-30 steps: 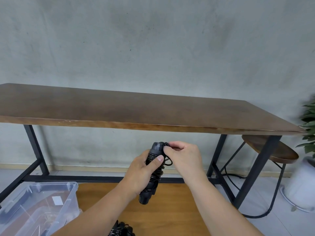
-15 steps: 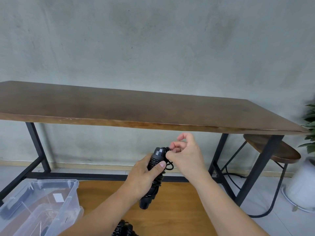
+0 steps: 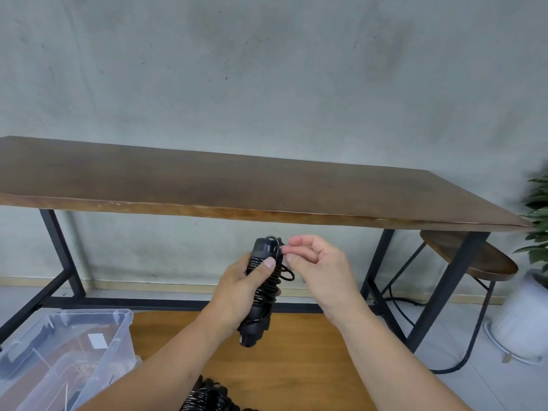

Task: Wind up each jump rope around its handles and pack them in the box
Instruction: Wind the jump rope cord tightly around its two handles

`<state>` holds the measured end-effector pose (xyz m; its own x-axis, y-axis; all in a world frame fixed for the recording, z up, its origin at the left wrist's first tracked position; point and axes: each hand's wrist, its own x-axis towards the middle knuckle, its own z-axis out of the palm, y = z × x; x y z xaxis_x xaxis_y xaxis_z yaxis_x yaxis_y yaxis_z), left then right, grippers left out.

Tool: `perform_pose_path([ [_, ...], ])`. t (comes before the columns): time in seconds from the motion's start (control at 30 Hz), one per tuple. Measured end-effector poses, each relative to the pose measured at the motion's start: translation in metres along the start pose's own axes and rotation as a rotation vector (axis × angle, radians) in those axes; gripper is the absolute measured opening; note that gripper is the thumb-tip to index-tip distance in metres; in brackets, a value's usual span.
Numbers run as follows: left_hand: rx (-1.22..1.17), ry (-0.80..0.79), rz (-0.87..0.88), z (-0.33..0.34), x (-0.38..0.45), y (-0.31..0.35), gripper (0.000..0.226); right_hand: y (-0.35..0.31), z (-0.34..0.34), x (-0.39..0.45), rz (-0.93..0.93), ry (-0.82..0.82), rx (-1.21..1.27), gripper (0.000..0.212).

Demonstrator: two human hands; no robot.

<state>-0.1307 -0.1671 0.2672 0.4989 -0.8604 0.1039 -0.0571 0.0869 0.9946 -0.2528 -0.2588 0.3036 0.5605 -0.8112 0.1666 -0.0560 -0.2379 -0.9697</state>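
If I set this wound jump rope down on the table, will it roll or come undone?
The wound jump rope looks roughly cylindrical, so it may roll. A loose loop sticks out near the right hand, so the thin cord could spring undone. The left hand holds it easily, suggesting it is light.

soft even daylight, faint shadows, wide-angle bending, blurred right edge.

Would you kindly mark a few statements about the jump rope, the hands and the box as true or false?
1. The left hand grips the wound jump rope. True.
2. The right hand rests flat on the table. False: it pinches the cord at the bundle's top.
3. The clear box stands at lower left. True.
4. The held rope lies inside the box. False: it is held above the wooden floor panel.
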Motion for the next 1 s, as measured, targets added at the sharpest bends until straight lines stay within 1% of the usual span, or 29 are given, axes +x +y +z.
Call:
perform_pose_path([
  [0.07, -0.048, 0.013, -0.013, 0.000, 0.000, 0.004, 0.019, 0.000, 0.000, 0.001, 0.021, -0.039, 0.082, 0.021],
  [0.13, -0.057, 0.002, -0.016, 0.001, -0.002, 0.004, 0.019, 0.001, -0.002, 0.003, -0.007, 0.013, 0.068, 0.019],
  [0.23, -0.063, -0.013, -0.021, 0.004, -0.003, 0.005, 0.022, 0.006, -0.005, 0.002, -0.113, 0.145, -0.070, 0.013],
  [0.27, -0.065, -0.017, -0.017, 0.005, -0.003, 0.006, 0.024, 0.008, -0.006, 0.000, -0.151, 0.158, -0.140, 0.012],
  [0.37, -0.075, -0.027, -0.004, 0.005, -0.002, 0.006, 0.031, 0.014, -0.006, -0.007, -0.226, 0.164, -0.325, 0.024],
  [0.43, -0.079, -0.034, -0.002, 0.005, -0.001, 0.006, 0.037, 0.016, -0.008, -0.010, -0.215, 0.139, -0.350, 0.034],
  [0.5, -0.070, -0.042, 0.004, 0.005, 0.000, 0.004, 0.037, 0.018, -0.009, -0.009, -0.193, 0.098, -0.343, 0.037],
  [0.6, -0.023, -0.060, 0.027, 0.007, 0.001, -0.001, 0.039, 0.017, -0.009, -0.006, -0.168, 0.118, -0.299, 0.035],
  [0.73, 0.042, -0.066, 0.054, 0.008, 0.002, -0.005, 0.038, 0.011, -0.001, -0.009, -0.171, 0.187, -0.268, 0.012],
  [0.8, 0.078, -0.065, 0.063, 0.008, 0.001, -0.007, 0.038, 0.009, 0.004, -0.012, -0.149, 0.218, -0.234, 0.024],
  [0.83, 0.092, -0.064, 0.071, 0.008, 0.001, -0.008, 0.040, 0.008, 0.006, -0.011, -0.114, 0.240, -0.180, 0.029],
  [0.87, 0.105, -0.063, 0.081, 0.008, 0.001, -0.009, 0.043, 0.007, 0.007, -0.010, -0.067, 0.264, -0.094, 0.029],
  [0.93, 0.127, -0.063, 0.097, 0.009, 0.002, -0.010, 0.050, 0.004, 0.011, -0.009, 0.034, 0.279, 0.082, 0.022],
  [1.0, 0.115, -0.058, 0.104, 0.009, 0.003, -0.009, 0.048, 0.002, 0.011, -0.008, 0.098, 0.227, 0.197, 0.012],
])
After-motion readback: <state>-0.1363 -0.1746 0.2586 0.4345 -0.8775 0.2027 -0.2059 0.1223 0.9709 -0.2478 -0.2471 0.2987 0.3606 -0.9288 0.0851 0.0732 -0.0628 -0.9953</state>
